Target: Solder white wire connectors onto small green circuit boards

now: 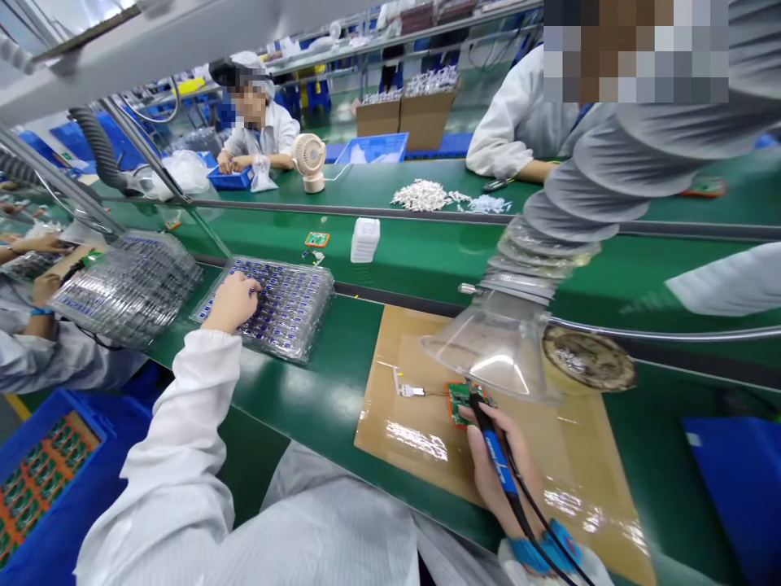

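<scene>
My right hand [497,468] grips a blue and black soldering iron [491,443], whose tip rests on a small green circuit board [460,400] lying on a tan mat [579,456]. A small white part on thin wires [407,391] lies just left of the board. My left hand [233,301] reaches far left into a clear plastic tray [272,305] holding several small blue parts, fingers curled over them. Whether it grips one is hidden.
A clear fume hood on a grey hose [512,334] hangs over the mat, beside a solder-stained sponge dish [589,358]. A stack of trays [128,285] lies left. Blue bins [42,480] sit low left and right [738,480]. Co-workers sit across the conveyor [427,244].
</scene>
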A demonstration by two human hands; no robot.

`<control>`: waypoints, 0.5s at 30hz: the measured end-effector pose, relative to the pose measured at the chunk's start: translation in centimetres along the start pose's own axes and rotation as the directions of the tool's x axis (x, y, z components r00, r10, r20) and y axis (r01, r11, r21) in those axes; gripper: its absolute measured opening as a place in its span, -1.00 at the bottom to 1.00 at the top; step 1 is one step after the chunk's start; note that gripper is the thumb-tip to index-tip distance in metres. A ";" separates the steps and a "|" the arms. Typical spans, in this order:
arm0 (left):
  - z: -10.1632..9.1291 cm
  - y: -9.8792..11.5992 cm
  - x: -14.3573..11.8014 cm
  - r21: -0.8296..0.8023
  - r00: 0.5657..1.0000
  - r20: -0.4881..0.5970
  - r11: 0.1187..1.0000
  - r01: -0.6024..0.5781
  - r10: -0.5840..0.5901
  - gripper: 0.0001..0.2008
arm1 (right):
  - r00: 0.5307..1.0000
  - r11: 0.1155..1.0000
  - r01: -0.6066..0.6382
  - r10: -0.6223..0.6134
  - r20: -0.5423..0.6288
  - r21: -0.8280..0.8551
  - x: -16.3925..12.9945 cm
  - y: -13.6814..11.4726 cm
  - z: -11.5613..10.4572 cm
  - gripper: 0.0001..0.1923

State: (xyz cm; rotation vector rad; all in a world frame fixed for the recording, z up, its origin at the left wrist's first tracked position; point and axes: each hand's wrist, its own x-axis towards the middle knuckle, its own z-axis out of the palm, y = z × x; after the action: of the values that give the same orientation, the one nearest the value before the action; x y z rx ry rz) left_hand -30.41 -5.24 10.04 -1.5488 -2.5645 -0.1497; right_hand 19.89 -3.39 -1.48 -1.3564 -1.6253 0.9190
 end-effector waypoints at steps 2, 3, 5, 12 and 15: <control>0.2 -0.5 1.0 0.016 0.998 0.055 0.999 -0.038 0.037 -0.81 | 1.000 1.000 0.008 -0.007 -0.007 0.018 0.0 -0.2 -0.1 -0.49; 0.2 -0.6 1.4 0.018 0.996 0.077 0.999 -0.043 0.041 -0.83 | 1.000 1.000 0.012 -0.012 -0.007 0.025 0.0 -0.2 -0.1 -0.49; 0.2 -0.8 2.1 0.013 0.990 0.135 0.999 -0.052 0.050 -0.88 | 1.000 1.000 0.011 -0.011 -0.001 0.024 0.0 -0.3 -0.1 -0.48; -1.0 -1.1 2.7 -0.016 0.965 0.212 0.988 -0.151 0.151 -0.87 | 1.000 0.999 -0.023 0.022 0.014 0.025 -0.1 0.4 -0.2 -0.49; -2.0 -0.9 1.7 0.028 0.980 0.144 0.989 -0.146 0.140 -0.79 | 0.999 1.000 0.001 -0.002 0.034 0.029 0.2 1.1 -0.3 -0.52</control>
State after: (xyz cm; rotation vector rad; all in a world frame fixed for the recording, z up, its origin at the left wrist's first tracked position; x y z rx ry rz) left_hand -31.84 -4.44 12.28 -1.7824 -2.5296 0.0258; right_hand 20.60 -2.99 -2.35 -1.3264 -1.6316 0.9664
